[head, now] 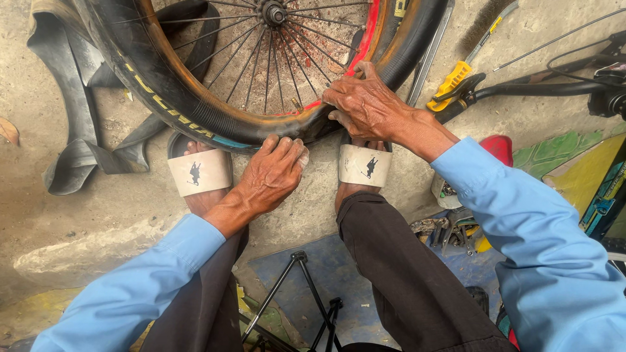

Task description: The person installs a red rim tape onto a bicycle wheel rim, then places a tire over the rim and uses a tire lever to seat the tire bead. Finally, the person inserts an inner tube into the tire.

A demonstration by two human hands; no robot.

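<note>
A spoked bicycle wheel (261, 58) with a black tyre (163, 91) lies flat on the concrete floor in front of my feet. My left hand (274, 173) presses on the tyre's near edge, fingers curled over the sidewall. My right hand (365, 104) grips the tyre and rim further right, where a red rim strip (368, 32) shows. Both feet wear white slide sandals (199, 173), the right one (365, 165) just below my right hand. Light blue sleeves cover both arms.
A loose black inner tube (72, 124) lies at the left. At the right are a yellow-handled tool (450, 81), a bicycle handlebar (541, 88), a red object (499, 148) and small tools in a box (450, 228). A black metal stand (300, 293) sits between my legs.
</note>
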